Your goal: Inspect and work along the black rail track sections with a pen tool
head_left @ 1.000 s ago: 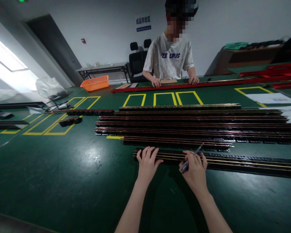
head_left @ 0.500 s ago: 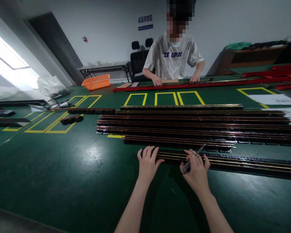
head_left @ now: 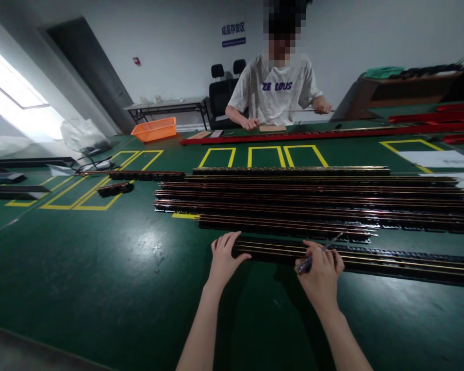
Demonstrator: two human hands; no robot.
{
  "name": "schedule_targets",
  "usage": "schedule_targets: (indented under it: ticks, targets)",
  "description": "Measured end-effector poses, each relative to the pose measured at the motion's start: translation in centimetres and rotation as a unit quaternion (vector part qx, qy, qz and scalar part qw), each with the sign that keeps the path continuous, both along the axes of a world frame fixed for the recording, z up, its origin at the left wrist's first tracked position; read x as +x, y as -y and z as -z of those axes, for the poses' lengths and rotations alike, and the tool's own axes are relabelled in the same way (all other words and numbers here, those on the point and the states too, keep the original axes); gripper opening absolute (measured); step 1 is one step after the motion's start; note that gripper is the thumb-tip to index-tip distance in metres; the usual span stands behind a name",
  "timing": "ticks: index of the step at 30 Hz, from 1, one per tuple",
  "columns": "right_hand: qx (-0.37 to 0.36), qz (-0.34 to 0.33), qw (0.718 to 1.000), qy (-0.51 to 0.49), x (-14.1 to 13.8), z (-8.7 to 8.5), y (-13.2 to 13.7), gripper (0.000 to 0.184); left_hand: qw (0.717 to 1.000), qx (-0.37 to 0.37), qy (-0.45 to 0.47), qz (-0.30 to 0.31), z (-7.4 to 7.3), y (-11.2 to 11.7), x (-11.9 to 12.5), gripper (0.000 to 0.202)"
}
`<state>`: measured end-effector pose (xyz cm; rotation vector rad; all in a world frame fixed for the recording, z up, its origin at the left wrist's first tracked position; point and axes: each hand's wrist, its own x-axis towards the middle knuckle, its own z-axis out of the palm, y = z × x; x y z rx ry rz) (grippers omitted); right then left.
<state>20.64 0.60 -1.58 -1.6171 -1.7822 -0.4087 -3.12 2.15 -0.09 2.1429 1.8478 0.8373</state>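
A long black strip point(head_left: 270, 247) with brass-coloured rods along it lies nearest me on the green table. My left hand point(head_left: 226, 255) is closed around its left end, fingertips at the far edge and thumb at the near edge. Farther right along the same strip, my right hand point(head_left: 320, 270) grips a small screwdriver point(head_left: 304, 266) with a translucent handle. Its thin metal shaft points up and to the right, away from the strip. The right fingers rest close over the strip; whether they touch it I cannot tell.
Several similar strips point(head_left: 294, 201) lie side by side just beyond. Across the table point(head_left: 139, 288), a co-worker point(head_left: 276, 87) handles a thin rod above a long red rail point(head_left: 294, 135). An orange basket point(head_left: 154, 131), a short dark piece point(head_left: 114, 189) and paper sheets point(head_left: 433, 158) lie around.
My left hand has shifted left along the strip's end, and my right hand has moved slightly right with the screwdriver. The co-worker has raised a thin rod off the red rail.
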Motion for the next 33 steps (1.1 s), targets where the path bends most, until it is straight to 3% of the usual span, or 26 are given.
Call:
schedule_targets:
  ticks: [4, 10, 14, 17, 21, 27, 33]
  targets:
    - [0.01, -0.017, 0.999, -0.027, 0.1, -0.2, 0.1, 0.021, 0.995, -0.086, 0.045, 0.025, -0.7, -0.7, -1.1, 0.048]
    - [0.056, -0.089, 0.985, -0.137, -0.3, -1.2, 0.6, 0.014, 0.989, -0.124, 0.056, 0.062, -1.1, -1.7, -1.5, 0.047]
    - [0.08, -0.132, 0.957, -0.246, -0.5, -1.6, 1.6, 0.007, 0.986, -0.127, 0.062, 0.084, -1.0, -2.2, -1.6, 0.044]
    - [0.078, -0.173, 0.927, -0.323, -1.0, -1.8, 2.6, 0.017, 0.985, -0.129, 0.064, 0.094, -1.2, -2.4, -1.6, 0.041]
    - [-0.007, -0.231, 0.877, -0.421, -2.3, -2.0, 3.5, 0.023, 0.983, -0.136, 0.077, 0.096, -1.3, -2.5, -1.5, 0.041]
    - [-0.1, -0.21, 0.776, -0.586, -5.5, -1.7, 3.4, 0.027, 0.981, -0.14, 0.084, 0.106, -1.1, -2.5, -1.7, 0.042]
    - [-0.203, -0.25, 0.75, -0.578, -7.7, -1.7, 2.7, 0.025, 0.977, -0.137, 0.094, 0.132, -1.0, -2.6, -2.2, 0.043]
